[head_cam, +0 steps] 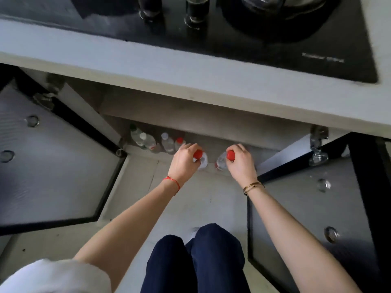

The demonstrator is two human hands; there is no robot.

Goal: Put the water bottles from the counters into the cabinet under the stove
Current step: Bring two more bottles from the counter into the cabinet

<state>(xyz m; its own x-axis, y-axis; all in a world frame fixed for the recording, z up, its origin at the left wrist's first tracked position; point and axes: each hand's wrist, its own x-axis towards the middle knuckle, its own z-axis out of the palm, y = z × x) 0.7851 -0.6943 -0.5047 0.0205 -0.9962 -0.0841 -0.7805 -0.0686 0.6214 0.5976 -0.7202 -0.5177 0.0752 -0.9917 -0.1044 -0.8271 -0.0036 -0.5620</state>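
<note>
My left hand (184, 160) grips a clear water bottle with a red cap (202, 162) by its top, at the front edge of the open cabinet under the stove (222, 132). My right hand (241, 161) grips a second clear red-capped bottle (222, 161) the same way, just to the right of the first. Both bottles are upright at the cabinet's floor. Several more clear bottles (152, 141), with white and red caps, stand in a row at the cabinet's left side.
Both cabinet doors stand wide open: the left door (48, 166) and the right door (313, 208), flanking my arms. Above runs the grey counter edge (190, 81) with the black stove top (254, 39), a pot and two dark jars. My knees are below.
</note>
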